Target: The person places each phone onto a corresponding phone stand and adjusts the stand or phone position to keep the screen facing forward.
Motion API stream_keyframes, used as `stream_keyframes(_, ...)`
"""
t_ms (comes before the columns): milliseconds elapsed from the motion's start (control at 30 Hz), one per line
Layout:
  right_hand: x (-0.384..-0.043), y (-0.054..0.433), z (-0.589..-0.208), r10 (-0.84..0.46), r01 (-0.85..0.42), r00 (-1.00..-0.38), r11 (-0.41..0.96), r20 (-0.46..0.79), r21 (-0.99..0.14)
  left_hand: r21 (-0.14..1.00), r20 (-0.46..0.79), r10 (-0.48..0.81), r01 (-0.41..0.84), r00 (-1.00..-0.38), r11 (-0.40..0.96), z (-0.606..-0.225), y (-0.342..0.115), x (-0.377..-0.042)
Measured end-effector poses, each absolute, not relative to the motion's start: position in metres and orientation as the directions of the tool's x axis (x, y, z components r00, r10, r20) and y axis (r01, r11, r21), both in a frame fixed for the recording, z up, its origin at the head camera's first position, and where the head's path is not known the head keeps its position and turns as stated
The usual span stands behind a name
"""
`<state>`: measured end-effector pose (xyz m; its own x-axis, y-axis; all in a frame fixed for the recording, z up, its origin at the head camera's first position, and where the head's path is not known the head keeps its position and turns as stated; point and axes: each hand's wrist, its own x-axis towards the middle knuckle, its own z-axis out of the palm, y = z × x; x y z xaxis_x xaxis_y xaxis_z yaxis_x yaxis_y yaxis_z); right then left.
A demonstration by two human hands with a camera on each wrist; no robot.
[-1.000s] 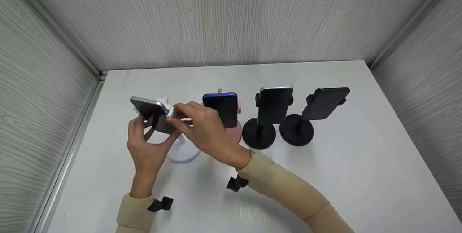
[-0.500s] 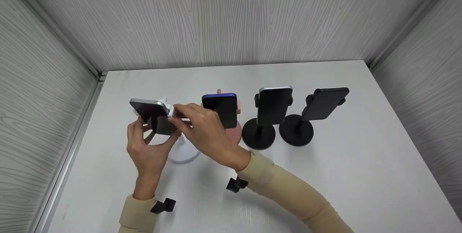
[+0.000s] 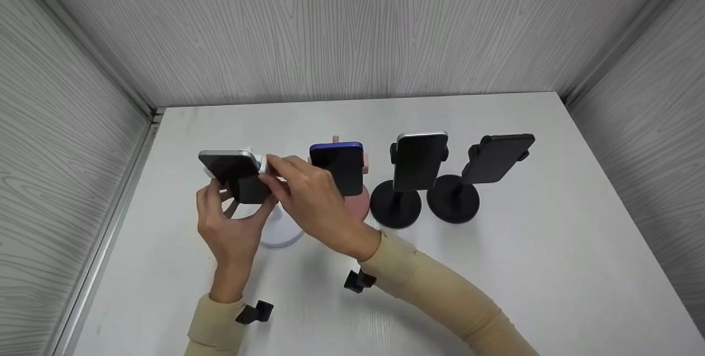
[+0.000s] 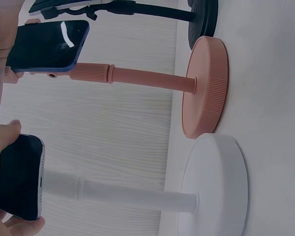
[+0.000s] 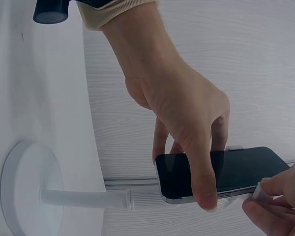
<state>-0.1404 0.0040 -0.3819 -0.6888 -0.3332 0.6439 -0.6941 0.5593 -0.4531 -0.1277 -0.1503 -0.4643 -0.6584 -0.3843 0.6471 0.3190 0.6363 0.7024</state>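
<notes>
In the head view my left hand (image 3: 231, 235) grips the lower part of a silver-edged smartphone (image 3: 234, 171), thumb on one side and fingers on the other. The phone sits in the holder of a white phone stand (image 3: 282, 230), its dark screen facing me. My right hand (image 3: 319, 199) pinches the white clamp arm (image 3: 264, 166) at the phone's right edge between thumb and index finger. From the right wrist, the left thumb lies across the screen (image 5: 246, 167), and the white clamp piece (image 5: 260, 192) shows between the right fingertips. The back of the holder is mostly hidden.
To the right stand a pink stand with a blue-edged phone (image 3: 341, 171), a black stand with a silver-edged phone (image 3: 418, 163), and another black stand with a tilted black phone (image 3: 495, 160). Patterned grey panels (image 3: 352, 31) enclose the white table (image 3: 529, 268).
The held phone has turned so that its top edge, slanted before, now lies nearly level. My left wrist has shifted slightly right. The right hand keeps its pinch on the clamp arm.
</notes>
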Motion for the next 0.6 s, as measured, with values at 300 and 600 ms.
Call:
stream_keyframes(300,-0.142,0.002,-0.381,-0.328,-0.683,-0.689,0.592,0.646,-0.428,0.717,0.637,-0.403,0.313,-0.657,0.622,-0.464,-0.145,-0.129)
stream_keyframes(600,-0.144,0.001,-0.381,-0.315,-0.659,-0.702,0.627,0.639,-0.415,0.727,0.630,-0.431,0.297,-0.647,0.619,-0.463,-0.139,-0.133)
